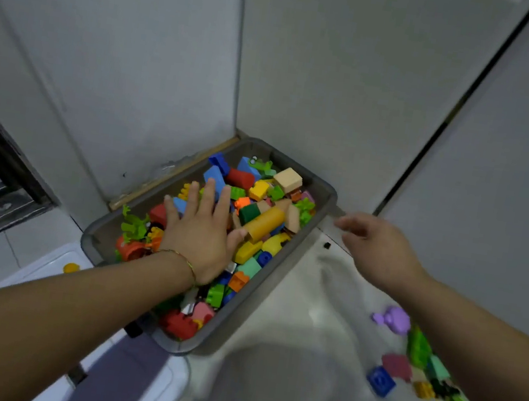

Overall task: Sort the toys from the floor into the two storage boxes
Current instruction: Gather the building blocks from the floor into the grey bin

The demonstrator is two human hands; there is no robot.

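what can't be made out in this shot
Head view:
- Grey box: contents under the left hand covered by the palm.
- Right hand: motion-blurred, grip unclear.
- Floor toys: partly behind the right forearm.
- White box: hidden by left arm, cut off at bottom edge.

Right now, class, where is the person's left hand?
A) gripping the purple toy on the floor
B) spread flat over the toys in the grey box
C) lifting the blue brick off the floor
B: the left hand lies, fingers spread, over the toys inside the grey box, holding nothing.
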